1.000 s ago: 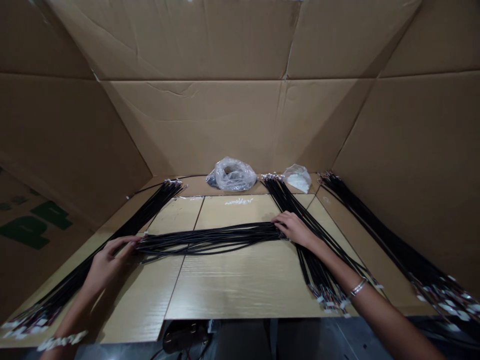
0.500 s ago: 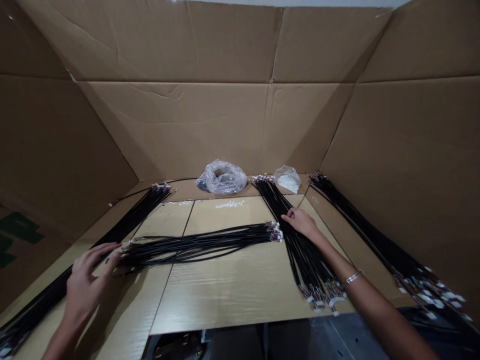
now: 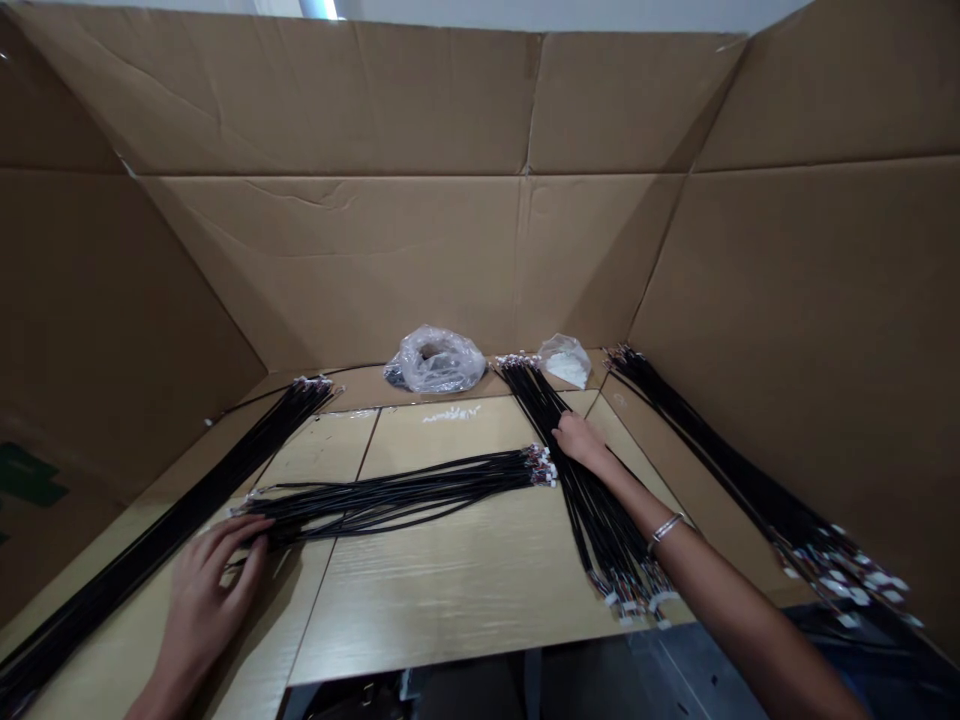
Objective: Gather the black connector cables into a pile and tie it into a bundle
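A flat bundle of black cables (image 3: 420, 487) lies across the table, with white connectors (image 3: 541, 465) at its right end. My left hand (image 3: 214, 575) is at this bundle's left end, its fingers stretched over the cable ends and its thumb apart from them. Another bundle of black cables (image 3: 592, 510) runs from the back toward me on the right, white plugs and coloured wires at its near end. On its upper middle rests my right hand (image 3: 581, 440), fingers curled closed on black cable; how many strands are in them is hidden.
More black cables lie along the left side (image 3: 187, 515) and the right side (image 3: 697, 450). A clear plastic bag (image 3: 439, 360) and a small bag of white pieces (image 3: 564, 362) sit at the back. Tall cardboard walls (image 3: 337, 260) enclose the table on three sides.
My left hand has moved right and slightly down, onto the left end of the crosswise bundle. My right hand's fingers have drawn closed on the right bundle. The view has shifted slightly.
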`<action>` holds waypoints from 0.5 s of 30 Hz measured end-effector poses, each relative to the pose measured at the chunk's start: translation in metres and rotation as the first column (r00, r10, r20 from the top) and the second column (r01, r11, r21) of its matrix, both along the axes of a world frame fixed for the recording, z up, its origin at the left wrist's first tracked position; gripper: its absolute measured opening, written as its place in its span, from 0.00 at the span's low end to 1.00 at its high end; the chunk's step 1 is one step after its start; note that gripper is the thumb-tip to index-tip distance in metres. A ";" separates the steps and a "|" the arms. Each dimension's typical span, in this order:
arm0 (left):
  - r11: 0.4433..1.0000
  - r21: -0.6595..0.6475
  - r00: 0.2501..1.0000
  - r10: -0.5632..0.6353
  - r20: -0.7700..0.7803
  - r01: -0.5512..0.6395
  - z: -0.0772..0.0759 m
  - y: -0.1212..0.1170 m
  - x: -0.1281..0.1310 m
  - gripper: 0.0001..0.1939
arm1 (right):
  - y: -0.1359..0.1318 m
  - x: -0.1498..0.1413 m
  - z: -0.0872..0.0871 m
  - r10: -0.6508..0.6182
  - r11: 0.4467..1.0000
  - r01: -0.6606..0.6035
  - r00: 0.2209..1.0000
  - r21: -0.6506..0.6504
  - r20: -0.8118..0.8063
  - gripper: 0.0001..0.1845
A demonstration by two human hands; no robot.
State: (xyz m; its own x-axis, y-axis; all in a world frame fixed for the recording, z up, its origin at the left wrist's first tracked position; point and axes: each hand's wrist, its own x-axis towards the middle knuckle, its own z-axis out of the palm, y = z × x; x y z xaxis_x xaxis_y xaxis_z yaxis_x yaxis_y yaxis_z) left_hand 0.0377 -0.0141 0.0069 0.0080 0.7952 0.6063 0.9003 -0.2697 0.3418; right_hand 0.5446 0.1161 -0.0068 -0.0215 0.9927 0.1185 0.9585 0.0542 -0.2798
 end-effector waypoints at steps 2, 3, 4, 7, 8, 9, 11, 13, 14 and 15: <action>1.000 0.016 1.000 -0.009 0.000 0.009 -0.003 0.000 0.000 0.14 | 0.003 0.001 0.002 -0.110 0.993 0.109 0.993 -0.041 -0.032 0.07; 1.000 0.018 1.000 -0.011 -0.001 0.011 -0.005 0.000 0.000 0.14 | 0.004 0.001 0.003 -0.149 0.988 0.146 0.987 -0.060 -0.054 0.07; 1.000 0.019 1.000 -0.010 0.001 0.010 -0.005 0.000 0.000 0.13 | 0.004 0.000 0.004 -0.181 0.982 0.175 0.981 -0.076 -0.076 0.07; 1.000 0.007 0.999 0.009 0.032 -0.009 -0.006 -0.001 0.000 0.13 | 0.002 -0.002 0.007 -0.218 0.975 0.211 0.970 -0.076 -0.110 0.06; 1.000 -0.002 0.999 0.017 0.047 -0.017 -0.006 -0.001 0.000 0.13 | 0.002 -0.003 0.007 -0.221 0.974 0.214 0.968 -0.069 -0.120 0.05; 1.000 -0.010 0.998 0.024 0.060 -0.024 -0.006 -0.001 -0.001 0.13 | 0.001 -0.004 0.006 -0.223 0.974 0.216 0.966 -0.063 -0.132 0.05; 0.999 -0.019 0.996 0.034 0.078 -0.033 -0.005 -0.002 -0.001 0.14 | 0.001 -0.005 0.005 -0.229 0.973 0.222 0.962 -0.059 -0.152 0.03; 0.999 -0.016 0.995 0.039 0.090 -0.038 -0.005 -0.002 -0.002 0.14 | 0.002 -0.004 0.005 -0.220 0.975 0.215 0.952 -0.049 -0.212 0.06; 0.999 -0.017 0.995 0.038 0.093 -0.037 -0.005 -0.002 -0.002 0.14 | 0.003 -0.002 0.006 -0.203 0.979 0.201 0.944 -0.035 -0.260 0.07; 0.999 -0.022 0.995 0.034 0.095 -0.033 -0.005 -0.002 -0.002 0.13 | 0.004 0.000 0.008 -0.171 0.984 0.177 0.935 -0.012 -0.310 0.08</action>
